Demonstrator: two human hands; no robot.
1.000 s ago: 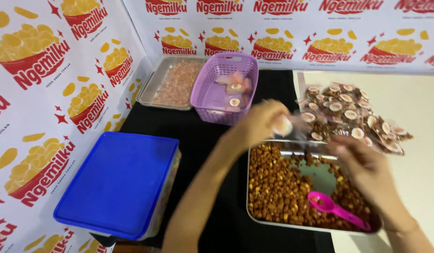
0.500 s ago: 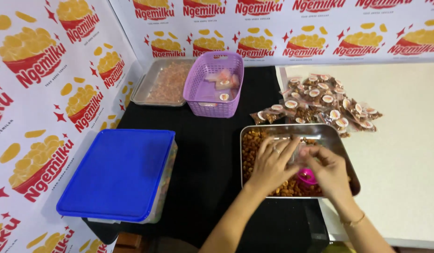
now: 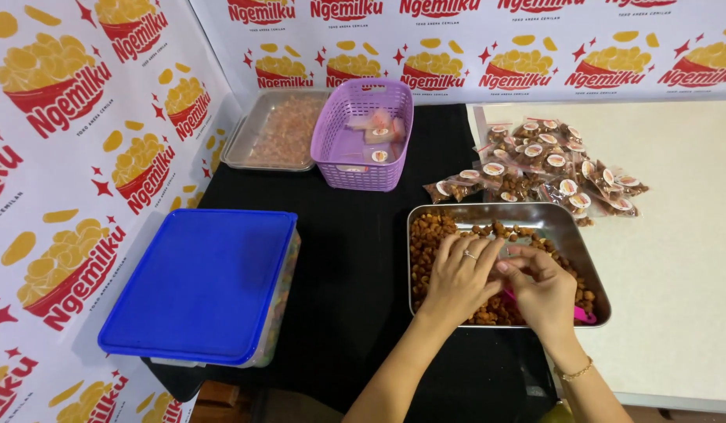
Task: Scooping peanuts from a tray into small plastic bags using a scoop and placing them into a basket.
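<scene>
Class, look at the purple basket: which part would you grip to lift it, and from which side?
Grip the purple basket by its short-side rims, coming down from above with both hands. Its top is open, the rim flares outward, and a steel tray crowds its left wall.

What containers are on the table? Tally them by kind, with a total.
Metal trays: 2, the near tray under both hands and the far tray
Purple basket: 1
Blue-lidded box: 1
Total: 4
</scene>
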